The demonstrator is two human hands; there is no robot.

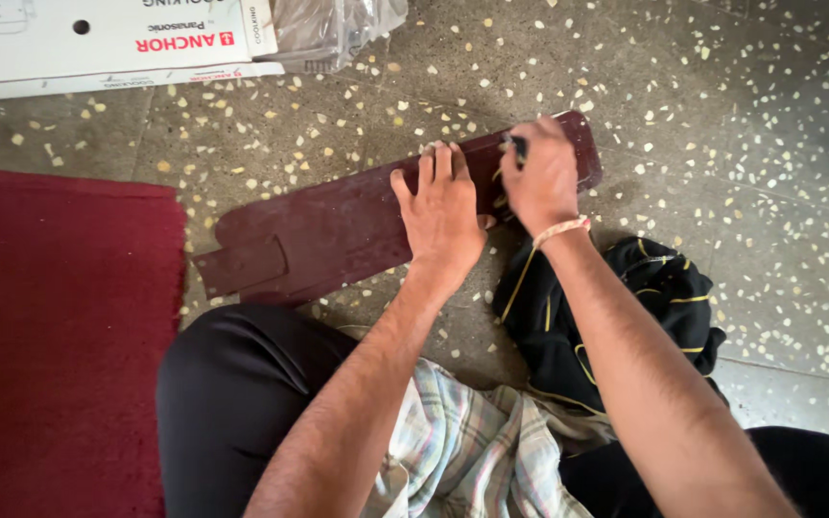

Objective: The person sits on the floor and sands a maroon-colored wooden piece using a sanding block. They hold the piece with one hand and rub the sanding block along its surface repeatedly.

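Speckled floor (722, 125): red mat (50, 336), cardboard box (98, 43)

The right hand (541, 177) is closed around a small dark tool (518, 147), and most of the tool is hidden. The left hand (441, 206) covers part of the dark red board (328, 230). The white box (98, 43) and the plastic bag (333, 29) are cut off at the top. The red mat (50, 336) runs off the left edge.

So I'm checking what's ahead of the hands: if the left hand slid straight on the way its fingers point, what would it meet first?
The left hand lies flat on the dark red blade, fingers pointing toward the far edge. Past that edge comes bare speckled floor, probably nothing else; the crumpled clear plastic lies off to the side.
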